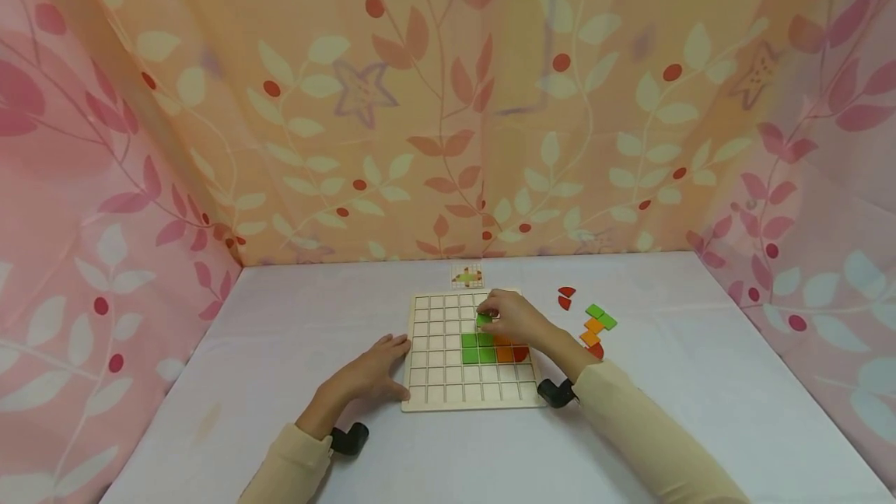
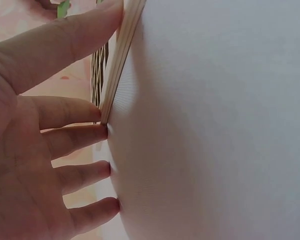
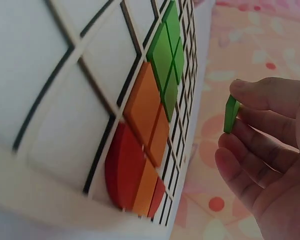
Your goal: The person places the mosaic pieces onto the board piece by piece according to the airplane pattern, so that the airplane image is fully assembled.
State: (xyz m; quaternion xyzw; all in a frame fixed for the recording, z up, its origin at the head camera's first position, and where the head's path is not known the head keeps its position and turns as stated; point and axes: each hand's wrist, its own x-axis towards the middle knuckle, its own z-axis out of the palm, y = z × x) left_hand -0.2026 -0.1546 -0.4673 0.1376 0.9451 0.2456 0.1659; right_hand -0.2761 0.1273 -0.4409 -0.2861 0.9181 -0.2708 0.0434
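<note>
A wooden grid board (image 1: 428, 387) lies on the table with green square tiles (image 1: 479, 356), orange tiles (image 1: 504, 355) and a red rounded tile (image 1: 521, 354) set in its cells. My right hand (image 1: 516, 317) is over the board's upper right part. Its thumb and fingers pinch a green square tile (image 3: 231, 114), held above the board in the right wrist view. At the board's left side, my left hand (image 1: 374, 370) has its fingers spread. In the left wrist view, the thumb and fingertips of the left hand (image 2: 35, 145) rest along the board's edge (image 2: 121, 65).
Right of the board lie loose tiles: two red pieces (image 1: 565, 292), green squares (image 1: 600, 316), orange squares (image 1: 593, 330) and another red piece (image 1: 596, 351). A small pattern card (image 1: 467, 276) sits behind the board. Patterned curtains (image 1: 448, 99) surround the white table (image 1: 315, 302).
</note>
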